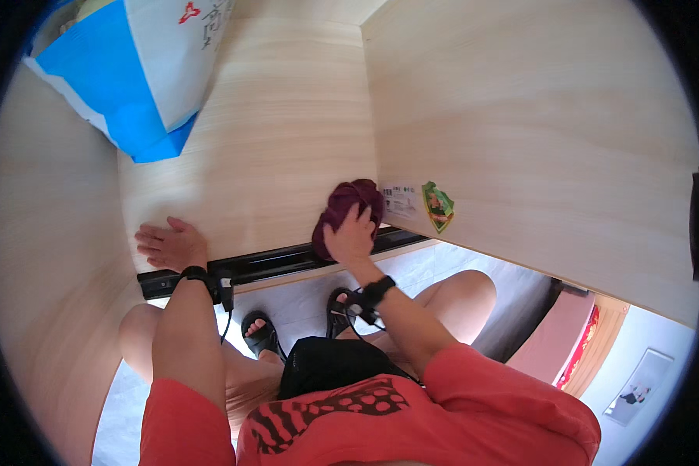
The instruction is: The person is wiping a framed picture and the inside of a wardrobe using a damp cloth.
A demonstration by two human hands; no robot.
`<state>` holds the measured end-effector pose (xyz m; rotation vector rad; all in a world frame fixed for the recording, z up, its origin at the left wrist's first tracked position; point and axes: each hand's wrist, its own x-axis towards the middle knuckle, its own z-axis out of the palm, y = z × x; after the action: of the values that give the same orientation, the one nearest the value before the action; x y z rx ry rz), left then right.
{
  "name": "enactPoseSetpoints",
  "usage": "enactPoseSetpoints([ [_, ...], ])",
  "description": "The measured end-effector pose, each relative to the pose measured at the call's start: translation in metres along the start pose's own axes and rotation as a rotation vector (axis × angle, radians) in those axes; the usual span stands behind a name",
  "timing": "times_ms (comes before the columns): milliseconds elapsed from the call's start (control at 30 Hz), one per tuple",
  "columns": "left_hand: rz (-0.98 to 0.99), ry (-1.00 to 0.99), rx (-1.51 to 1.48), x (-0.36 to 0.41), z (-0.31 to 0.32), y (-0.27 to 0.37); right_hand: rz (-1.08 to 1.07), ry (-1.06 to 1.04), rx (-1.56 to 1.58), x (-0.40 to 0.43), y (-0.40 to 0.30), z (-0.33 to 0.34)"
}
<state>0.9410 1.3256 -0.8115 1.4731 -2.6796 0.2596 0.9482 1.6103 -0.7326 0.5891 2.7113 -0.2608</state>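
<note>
My right hand (349,236) presses a bunched maroon cloth (349,204) onto the front right corner of a wood-grain cabinet floor (285,134). The cloth partly overlaps the black front rail (274,261) and touches the foot of the right panel. Farther left, my left hand (172,243) rests palm down on the same floor near the rail, with nothing in it. Both wrists carry black straps with small devices and cables.
A blue and white bag (134,76) stands at the back left. Stickers, including a green badge (438,207), are on the right panel (530,128). Below the rail are my sandalled feet (262,332) on grey flooring. A bed (550,338) is at lower right.
</note>
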Motion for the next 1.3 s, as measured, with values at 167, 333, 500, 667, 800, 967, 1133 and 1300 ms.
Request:
enactPoseSetpoints([
  [167,0.019,0.151,-0.041,0.003,0.003,-0.009,0.126,0.149,0.074,0.004,-0.039,0.009],
  [333,0.026,0.14,-0.061,0.003,0.003,-0.006,-0.07,0.275,0.13,0.05,-0.09,-0.006],
  [500,-0.012,-0.002,-0.097,0.002,-0.001,-0.001,-0.311,0.291,0.123,0.058,-0.103,0.0],
  [667,-0.011,0.005,-0.122,0.003,0.0,-0.003,-0.66,0.297,0.208,0.033,-0.079,0.015],
  [800,-0.029,-0.021,-0.117,0.004,0.002,-0.006,-0.746,0.251,0.214,0.003,-0.047,0.022],
  [967,-0.031,-0.026,-0.128,0.003,0.001,-0.008,-0.739,0.19,0.156,0.003,-0.005,0.016],
  [1133,0.0,-0.05,-0.086,0.002,-0.001,-0.004,-0.551,0.335,0.171,0.02,-0.003,0.016],
  [1300,0.014,0.014,-0.079,0.002,0.003,-0.005,-0.244,0.413,0.234,0.018,-0.072,0.029],
])
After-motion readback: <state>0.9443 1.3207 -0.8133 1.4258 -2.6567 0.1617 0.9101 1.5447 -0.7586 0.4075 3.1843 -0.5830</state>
